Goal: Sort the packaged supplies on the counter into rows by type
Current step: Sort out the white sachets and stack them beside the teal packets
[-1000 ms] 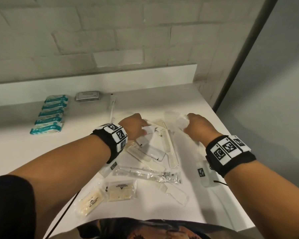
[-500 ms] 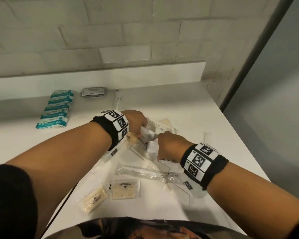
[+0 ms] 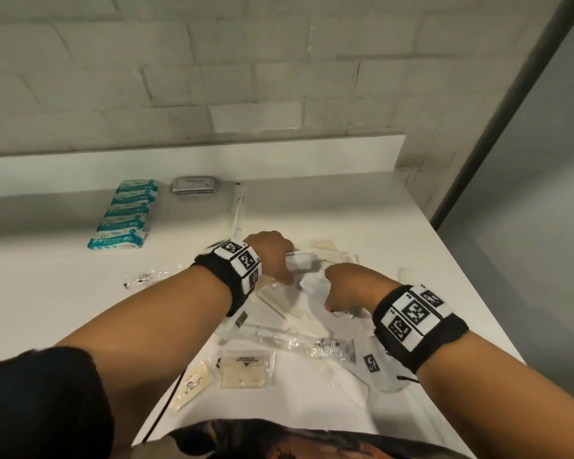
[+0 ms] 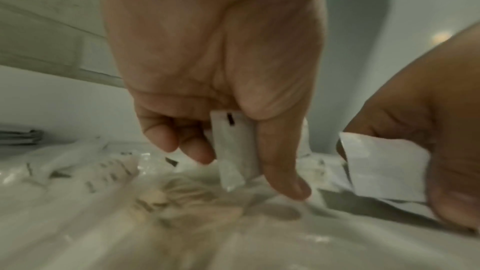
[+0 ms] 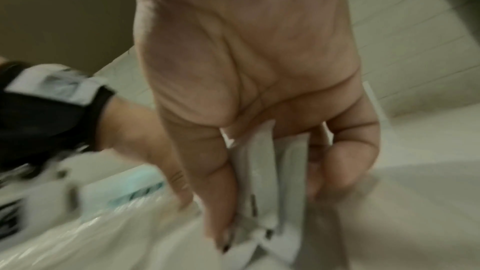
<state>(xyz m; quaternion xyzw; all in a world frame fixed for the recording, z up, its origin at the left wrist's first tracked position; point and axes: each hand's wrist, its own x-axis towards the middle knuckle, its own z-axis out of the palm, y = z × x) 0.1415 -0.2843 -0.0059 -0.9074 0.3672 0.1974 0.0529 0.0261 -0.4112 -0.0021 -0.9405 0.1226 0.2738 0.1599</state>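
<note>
Both hands over the loose pile of clear-wrapped supplies [image 3: 299,329] at the middle of the counter [image 3: 395,233], toward its right edge. Left hand [image 3: 272,256] pinches a small white sachet [image 4: 233,151] between thumb and curled fingers. Right hand [image 3: 348,286] has thumb and fingers clamped on white sachets [image 5: 267,171], at least two, held on edge just above the pile. Teal packets [image 3: 126,213] lie in one row near the back left of the counter; a grey packet [image 3: 193,184] sits beside that row at the back edge. Two beige packets in clear wrappers [image 3: 246,369] lie near the front edge.
</note>
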